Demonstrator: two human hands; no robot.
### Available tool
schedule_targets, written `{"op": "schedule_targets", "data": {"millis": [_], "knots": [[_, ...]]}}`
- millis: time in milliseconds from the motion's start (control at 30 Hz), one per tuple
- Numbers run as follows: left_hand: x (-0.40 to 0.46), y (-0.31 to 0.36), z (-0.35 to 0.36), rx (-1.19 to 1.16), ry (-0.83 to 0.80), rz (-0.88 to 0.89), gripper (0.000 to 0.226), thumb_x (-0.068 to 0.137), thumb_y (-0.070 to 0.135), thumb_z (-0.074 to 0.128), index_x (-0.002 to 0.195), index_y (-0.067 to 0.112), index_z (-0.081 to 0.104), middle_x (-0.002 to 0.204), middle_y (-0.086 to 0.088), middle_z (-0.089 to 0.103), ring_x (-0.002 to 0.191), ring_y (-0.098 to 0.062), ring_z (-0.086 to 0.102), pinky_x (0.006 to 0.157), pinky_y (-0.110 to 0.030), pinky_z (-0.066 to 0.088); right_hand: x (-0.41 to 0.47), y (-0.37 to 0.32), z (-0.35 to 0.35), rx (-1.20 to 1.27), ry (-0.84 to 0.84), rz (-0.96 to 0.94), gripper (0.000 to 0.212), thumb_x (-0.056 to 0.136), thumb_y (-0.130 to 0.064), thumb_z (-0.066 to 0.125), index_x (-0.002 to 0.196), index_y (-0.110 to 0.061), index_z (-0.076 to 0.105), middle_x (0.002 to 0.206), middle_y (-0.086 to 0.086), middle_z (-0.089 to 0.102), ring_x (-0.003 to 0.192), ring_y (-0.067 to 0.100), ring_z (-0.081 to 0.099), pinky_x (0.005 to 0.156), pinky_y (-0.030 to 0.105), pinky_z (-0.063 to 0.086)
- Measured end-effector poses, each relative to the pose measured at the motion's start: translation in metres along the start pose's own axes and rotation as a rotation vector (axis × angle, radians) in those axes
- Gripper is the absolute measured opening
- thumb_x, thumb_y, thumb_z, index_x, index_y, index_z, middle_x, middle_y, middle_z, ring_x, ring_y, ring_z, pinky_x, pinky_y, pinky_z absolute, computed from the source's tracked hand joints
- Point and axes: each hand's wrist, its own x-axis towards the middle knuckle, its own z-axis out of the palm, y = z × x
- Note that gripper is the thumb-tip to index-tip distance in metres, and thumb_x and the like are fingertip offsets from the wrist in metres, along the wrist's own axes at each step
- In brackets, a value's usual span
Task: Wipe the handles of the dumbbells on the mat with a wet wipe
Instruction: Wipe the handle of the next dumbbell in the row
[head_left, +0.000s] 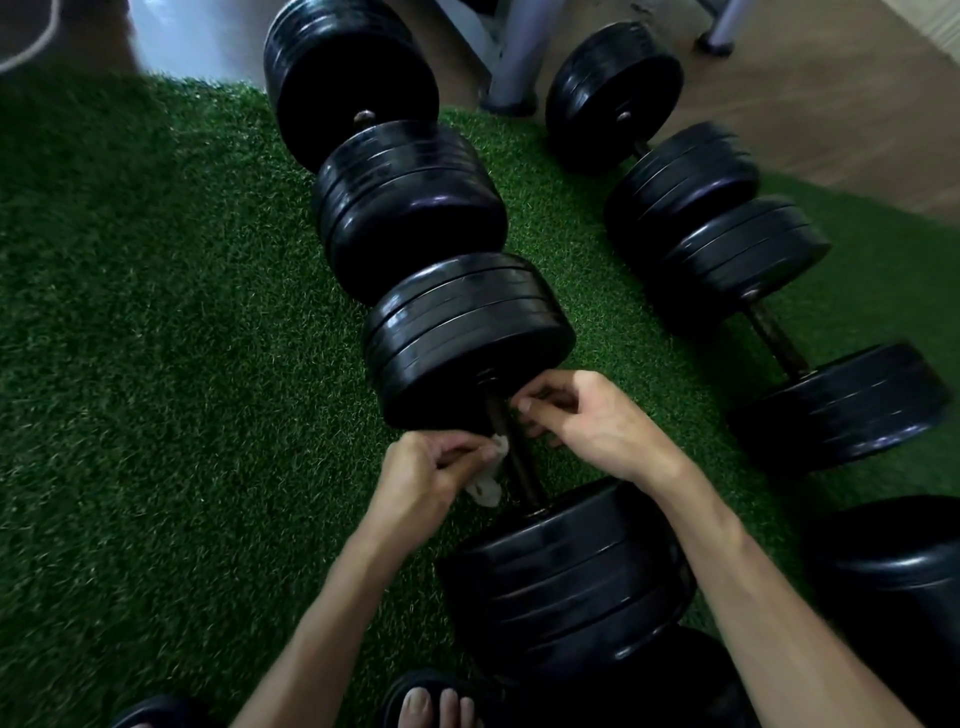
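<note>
Pinching one wet wipe (487, 475), left hand (426, 475) meets curled, empty right hand (587, 423) at a dumbbell handle (514, 457).

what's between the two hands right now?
Head view: the dumbbell handle, dark bar; left hand holds the wet wipe against it, right hand opposite.

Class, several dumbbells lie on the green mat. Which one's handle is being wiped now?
The nearest dumbbell: the left hand holds the white wipe against its handle; others lie untouched.
</note>
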Motion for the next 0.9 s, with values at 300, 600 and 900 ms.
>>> {"op": "schedule_targets", "data": {"millis": [300, 600, 900], "knots": [[-0.013, 0.0, 0.003, 0.027, -0.373, -0.06, 0.02, 0.086, 0.032, 0.076, 0.102, 0.02, 0.08, 0.102, 0.009, 0.078, 0.101, -0.009, 0.072, 0.097, -0.033, 0.056, 0.003, -0.001, 0.001, -0.113, -0.021, -0.01, 0.008, 0.094, -0.03, 0.068, 0.098, -0.027, 0.074, 0.089, -0.002, 0.077, 0.088, 0.014, 0.072, 0.089, 0.041, 0.056], [-0.004, 0.02, -0.014, -0.015, 0.189, 0.064, 0.009, 0.085, 0.023, 0.075, 0.092, 0.027, 0.079, 0.074, 0.005, 0.077, 0.065, -0.007, 0.073, 0.062, -0.016, 0.054, 0.001, 0.001, 0.0, -0.1, 0.014, -0.03, 0.008, 0.095, -0.027, 0.066, 0.097, -0.026, 0.074, 0.086, 0.001, 0.077, 0.085, 0.017, 0.073, 0.09, 0.046, 0.056], [-0.014, -0.007, 0.018, -0.329, 0.044, -0.097, 0.015, 0.085, 0.018, 0.074, 0.097, 0.009, 0.078, 0.091, -0.007, 0.079, 0.089, -0.021, 0.075, 0.088, -0.037, 0.056, 0.003, 0.0, 0.001, -0.112, -0.003, -0.02, 0.007, 0.094, -0.027, 0.068, 0.097, -0.027, 0.074, 0.087, 0.0, 0.077, 0.086, 0.017, 0.073, 0.09, 0.045, 0.056]]}}
